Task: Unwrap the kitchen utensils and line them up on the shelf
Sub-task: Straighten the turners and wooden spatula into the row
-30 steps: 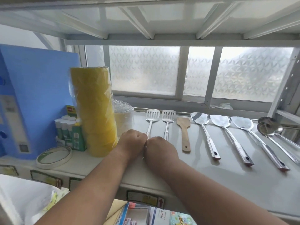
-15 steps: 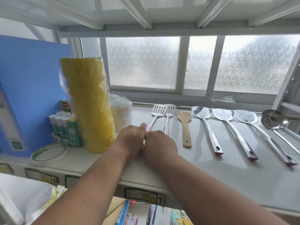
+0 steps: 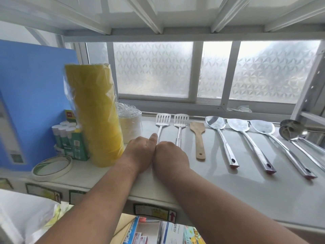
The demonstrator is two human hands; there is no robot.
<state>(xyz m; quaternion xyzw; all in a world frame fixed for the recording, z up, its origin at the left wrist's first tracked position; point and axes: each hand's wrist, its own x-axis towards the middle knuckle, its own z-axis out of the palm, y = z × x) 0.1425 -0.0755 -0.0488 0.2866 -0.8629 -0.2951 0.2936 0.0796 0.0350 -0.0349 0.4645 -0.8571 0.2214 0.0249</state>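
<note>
- The left hand (image 3: 140,152) and right hand (image 3: 169,156) rest side by side on the shelf (image 3: 246,191), knuckles touching, over the near ends of two slotted turners.
- Left hand: fingers curled under, thumb stretched out along the handle of the left turner (image 3: 162,123); whether it grips the handle, I cannot tell.
- Right hand: loosely fisted over the handle of the right turner (image 3: 180,124); its grip is hidden too.
- Both turners lie straight, heads far, just apart.
- To their right lie a wooden spatula (image 3: 198,138), three steel spoons (image 3: 222,138), and ladles (image 3: 292,132) at the far right edge.
- On the left stand a yellow roll (image 3: 95,113), glue sticks (image 3: 66,138), a tape ring (image 3: 52,167) and a blue box (image 3: 29,95).
</note>
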